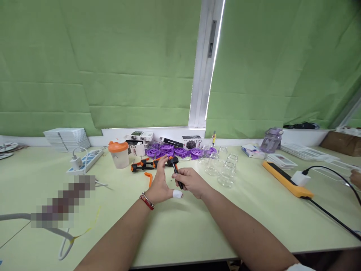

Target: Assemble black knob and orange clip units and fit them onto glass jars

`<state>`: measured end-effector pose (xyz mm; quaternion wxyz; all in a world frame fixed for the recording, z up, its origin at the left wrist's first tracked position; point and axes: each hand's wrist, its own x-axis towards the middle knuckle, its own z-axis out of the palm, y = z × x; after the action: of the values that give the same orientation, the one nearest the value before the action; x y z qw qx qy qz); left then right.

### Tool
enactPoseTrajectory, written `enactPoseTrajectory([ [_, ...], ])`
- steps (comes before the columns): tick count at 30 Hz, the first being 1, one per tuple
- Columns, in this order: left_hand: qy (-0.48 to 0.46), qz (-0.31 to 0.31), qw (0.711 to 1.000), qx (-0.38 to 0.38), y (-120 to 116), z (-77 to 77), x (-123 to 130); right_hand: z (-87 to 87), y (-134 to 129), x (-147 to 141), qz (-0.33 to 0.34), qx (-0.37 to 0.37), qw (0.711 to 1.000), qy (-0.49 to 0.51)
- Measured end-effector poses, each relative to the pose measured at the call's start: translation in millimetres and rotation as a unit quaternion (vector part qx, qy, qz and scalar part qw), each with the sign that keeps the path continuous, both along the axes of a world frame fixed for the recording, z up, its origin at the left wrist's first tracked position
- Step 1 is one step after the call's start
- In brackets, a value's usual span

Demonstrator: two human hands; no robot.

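Note:
Pinched in my right hand is a black-and-orange clamp-like part, tilted, with its wider black head at the top. My left hand is open just left of it, thumb stretched away from the fingers and white wrapping on the thumb tip. Whether the left fingertips touch the part's head I cannot tell. Behind my left hand lie several similar black-and-orange parts. A bent orange piece rests on the table beside that hand. Farther back is a heap of purple ring-shaped pieces.
Cup-holder boxes stand by the wall. Clear glass cups are to the right, an orange-lidded cup to the left. Power strips with cables lie right and left. Another person's hand shows at the right edge.

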<state>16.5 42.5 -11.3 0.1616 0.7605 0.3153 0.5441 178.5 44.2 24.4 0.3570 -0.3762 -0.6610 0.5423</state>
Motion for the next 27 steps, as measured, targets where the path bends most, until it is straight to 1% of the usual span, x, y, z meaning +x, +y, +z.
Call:
enactPoseTrajectory([
  [1, -0.018, 0.023, 1.000, -0.008, 4, -0.6, -5, -0.1, 9, 2, -0.027, 0.063, 0.996, -0.061],
  [2, -0.054, 0.054, 0.997, -0.020, 9, -1.1, -11, -0.4, 20, 3, -0.055, 0.131, 0.980, -0.136],
  [3, -0.105, 0.092, 0.989, -0.039, 13, -1.6, -17, -0.8, 31, 2, -0.081, 0.184, 0.954, -0.221],
  [4, -0.163, 0.136, 0.975, -0.067, 18, -2.2, -23, -1.4, 43, 0, -0.107, 0.220, 0.923, -0.299],
  [6, -0.276, 0.220, 0.926, -0.134, 26, -3.8, -36, -3.4, 65, -9, -0.122, 0.260, 0.861, -0.421],
  [7, -0.312, 0.257, 0.901, -0.156, 30, -4.7, -42, -5.0, 74, -15, -0.119, 0.278, 0.835, -0.460],
  [8, -0.339, 0.289, 0.879, -0.172, 33, -5.7, -48, -7.1, 82, -23, -0.115, 0.285, 0.826, -0.473],
  [10, -0.373, 0.338, 0.844, -0.184, 37, -8.2, -56, -12.3, 94, -41, -0.108, 0.293, 0.818, -0.483],
  [12, -0.391, 0.360, 0.825, -0.191, 40, -11.2, -61, -18.4, 101, -58, -0.106, 0.296, 0.814, -0.489],
  [13, -0.395, 0.363, 0.821, -0.194, 41, -12.8, -63, -21.4, 104, -66, -0.109, 0.297, 0.812, -0.492],
  [16, -0.393, 0.358, 0.824, -0.198, 44, -17.4, -64, -29.0, 111, -82, -0.123, 0.293, 0.807, -0.498],
  [19, -0.395, 0.352, 0.825, -0.197, 45, -19.2, -63, -34.9, 118, -88, -0.136, 0.285, 0.804, -0.504],
  [27, -0.391, 0.360, 0.822, -0.204, 43, -16.5, -59, -52.3, 125, -77, -0.154, 0.251, 0.805, -0.514],
])
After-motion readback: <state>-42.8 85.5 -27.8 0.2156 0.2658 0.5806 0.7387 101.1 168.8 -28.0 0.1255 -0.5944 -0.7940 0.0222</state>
